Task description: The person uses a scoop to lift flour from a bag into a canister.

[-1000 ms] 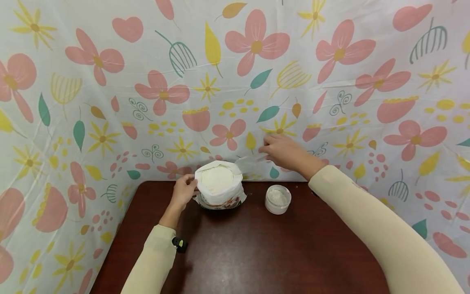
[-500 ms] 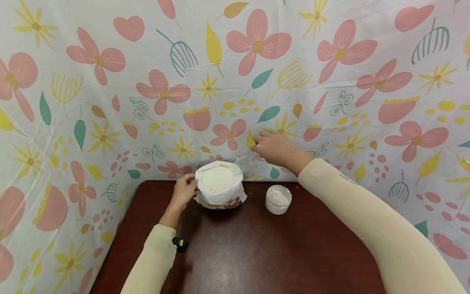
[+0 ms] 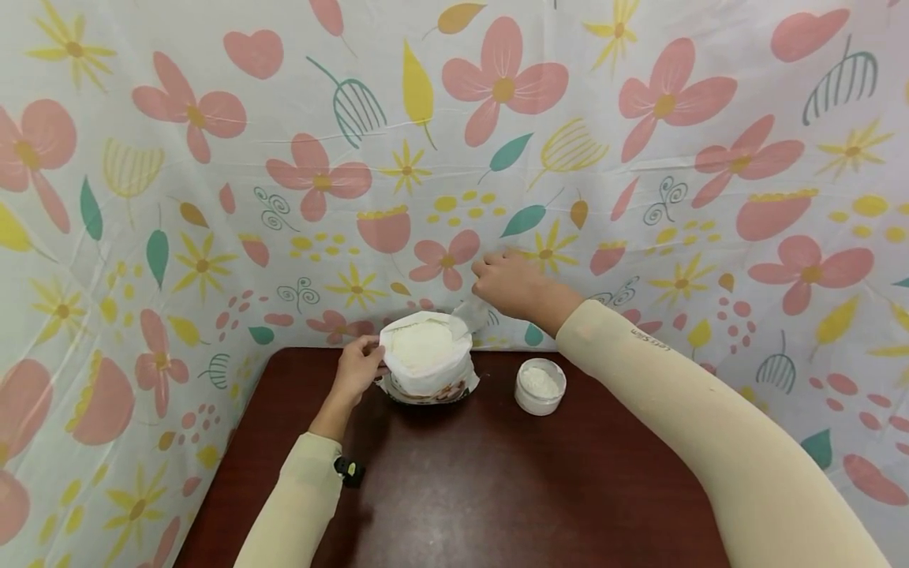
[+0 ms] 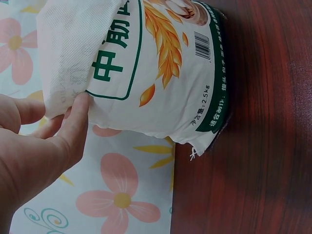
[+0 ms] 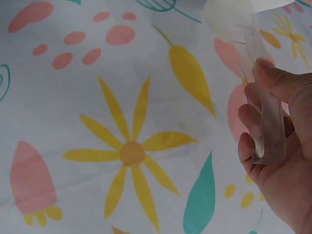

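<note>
A white flour bag (image 3: 419,377) with a folded-down rim stands at the table's back edge, white flour (image 3: 422,344) filling its mouth. Its printed side, with a wheat ear and "2.5kg", faces the left wrist view. My left hand (image 3: 357,368) pinches the bag's folded rim at its left side. In my right hand (image 3: 513,285) is a clear plastic scoop (image 5: 271,127), gripped by its handle. The scoop's bowl tilts down at the right rim of the bag; whether it touches flour I cannot tell. A round clear tub (image 3: 540,386) holding white powder sits right of the bag.
The dark reddish-brown table (image 3: 454,489) ends at the back against a hanging flower-print sheet (image 3: 319,102), which also covers the left and right sides. A small black device (image 3: 348,471) is on my left wrist.
My right hand has moved left with the scoop, bringing its bowl to the bag's right rim. My left hand keeps its hold on the bag, and the tub stays put.
</note>
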The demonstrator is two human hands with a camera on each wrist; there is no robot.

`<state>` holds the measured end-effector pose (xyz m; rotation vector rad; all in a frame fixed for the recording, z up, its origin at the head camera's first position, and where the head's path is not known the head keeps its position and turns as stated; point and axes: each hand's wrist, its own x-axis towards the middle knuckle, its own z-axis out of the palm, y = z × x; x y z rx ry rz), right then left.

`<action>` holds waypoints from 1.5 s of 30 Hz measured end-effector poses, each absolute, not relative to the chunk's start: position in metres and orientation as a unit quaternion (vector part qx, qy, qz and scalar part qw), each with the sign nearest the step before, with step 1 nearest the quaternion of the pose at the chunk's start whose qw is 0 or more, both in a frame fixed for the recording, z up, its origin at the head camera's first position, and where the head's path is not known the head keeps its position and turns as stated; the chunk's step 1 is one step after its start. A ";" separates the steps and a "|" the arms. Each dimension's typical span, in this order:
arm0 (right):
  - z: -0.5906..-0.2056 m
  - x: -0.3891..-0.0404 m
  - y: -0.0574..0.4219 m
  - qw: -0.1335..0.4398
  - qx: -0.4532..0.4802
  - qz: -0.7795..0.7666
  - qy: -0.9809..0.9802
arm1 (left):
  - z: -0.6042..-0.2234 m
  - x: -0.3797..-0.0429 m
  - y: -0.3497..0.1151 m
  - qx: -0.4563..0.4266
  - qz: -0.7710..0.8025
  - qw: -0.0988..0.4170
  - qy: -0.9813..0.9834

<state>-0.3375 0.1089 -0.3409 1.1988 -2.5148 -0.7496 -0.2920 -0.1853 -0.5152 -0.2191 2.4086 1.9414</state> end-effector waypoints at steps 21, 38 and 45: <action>-0.375 -0.344 0.109 0.133 0.408 -0.220 -0.876 | -0.514 -0.292 -0.185 -0.073 0.626 0.022 0.776; -0.411 -0.347 0.119 0.156 0.404 -0.115 -0.894 | -0.511 -0.291 -0.182 -0.072 0.628 0.020 0.775; -0.419 -0.347 0.118 0.162 0.395 -0.086 -0.900 | -0.512 -0.291 -0.183 -0.073 0.627 0.022 0.776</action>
